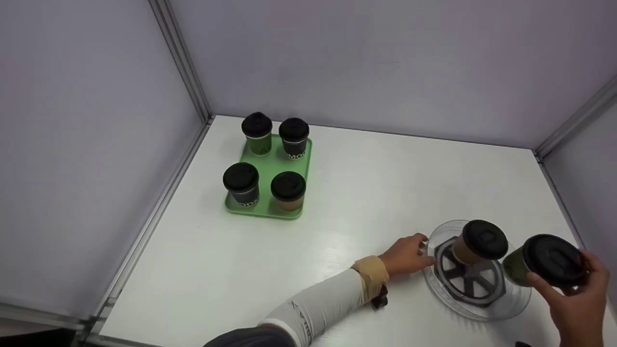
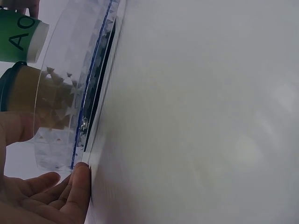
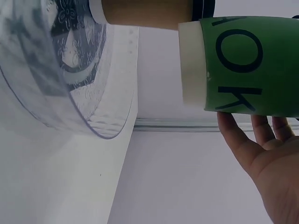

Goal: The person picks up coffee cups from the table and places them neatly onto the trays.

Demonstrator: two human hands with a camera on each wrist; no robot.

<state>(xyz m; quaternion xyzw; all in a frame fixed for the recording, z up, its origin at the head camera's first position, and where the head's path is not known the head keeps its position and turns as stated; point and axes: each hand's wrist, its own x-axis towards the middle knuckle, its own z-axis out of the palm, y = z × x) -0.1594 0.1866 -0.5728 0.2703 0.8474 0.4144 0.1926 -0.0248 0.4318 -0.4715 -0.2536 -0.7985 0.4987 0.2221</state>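
Note:
My right hand (image 1: pixel 581 299) grips a green paper coffee cup (image 3: pixel 247 65) with a black lid, tilted and raised over the right side of a clear round turntable tray (image 1: pixel 518 308). In the right wrist view, the fingers (image 3: pixel 233 135) lie along the cup's side. A brown cup (image 1: pixel 465 253) with a black lid stands in the tray, close beside the green one. My left hand (image 1: pixel 407 255) is at the tray's left edge, thumb and fingers spread apart; in the left wrist view the fingertips (image 2: pixel 81 175) touch low on its outer side.
At the back left, a green rectangular tray (image 1: pixel 267 168) bears several lidded cups: a green one (image 1: pixel 260 144), a brown one (image 1: pixel 289 205) and two dark ones, one near the front (image 1: pixel 246 196). Pale panels (image 1: pixel 385 62) wall in the white table (image 1: pixel 231 270).

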